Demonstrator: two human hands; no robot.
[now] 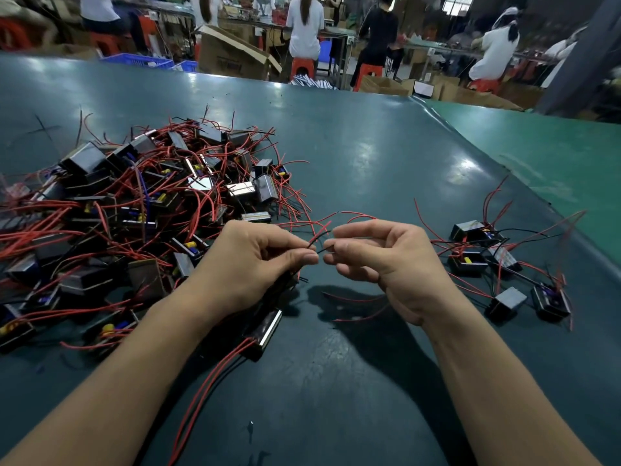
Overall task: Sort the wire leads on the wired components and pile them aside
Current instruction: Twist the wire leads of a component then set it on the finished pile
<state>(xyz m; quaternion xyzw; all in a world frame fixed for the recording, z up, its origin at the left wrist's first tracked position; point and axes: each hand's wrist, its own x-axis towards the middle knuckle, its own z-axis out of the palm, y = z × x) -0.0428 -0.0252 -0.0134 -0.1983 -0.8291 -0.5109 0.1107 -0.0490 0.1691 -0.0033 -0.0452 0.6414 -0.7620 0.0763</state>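
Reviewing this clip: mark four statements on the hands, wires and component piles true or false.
1. Both hands pinch thin wire leads. True: left hand, right hand.
2. The large pile of wired components lies to the person's right. False: it lies left; the small pile lies right.
3. Most leads are blue. False: most are red.
4. A black component lies beneath the left wrist on the green table. True.

Big pile (141, 203) left, small pile (504, 264) right
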